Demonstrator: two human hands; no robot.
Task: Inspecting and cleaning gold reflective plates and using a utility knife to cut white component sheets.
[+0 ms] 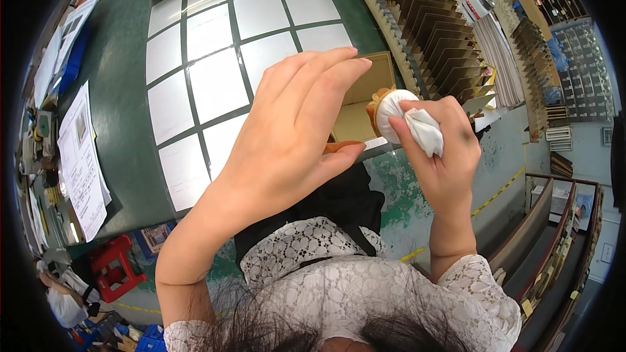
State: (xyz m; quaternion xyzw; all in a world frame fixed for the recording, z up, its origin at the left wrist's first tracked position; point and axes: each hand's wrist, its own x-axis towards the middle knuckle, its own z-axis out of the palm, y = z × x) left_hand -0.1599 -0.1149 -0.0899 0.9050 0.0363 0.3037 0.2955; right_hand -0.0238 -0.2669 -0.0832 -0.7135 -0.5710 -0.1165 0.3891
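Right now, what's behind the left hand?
Around the left hand, white sheets on the green table and part of a brown box show. Whatever lies directly behind the hand is covered and can't be seen.

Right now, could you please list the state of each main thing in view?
Left hand: fingers extended, grip unclear.
Brown piece: beside left thumb, partly hidden.
White cloth: gathered, pinched.
Right hand: closed on white cloth.
Cardboard box: open, partly hidden.
White sheets: flat, in rows.
Printed papers: lying, overlapping.
Brown panels: standing, spaced apart.
Red stool: on the floor.
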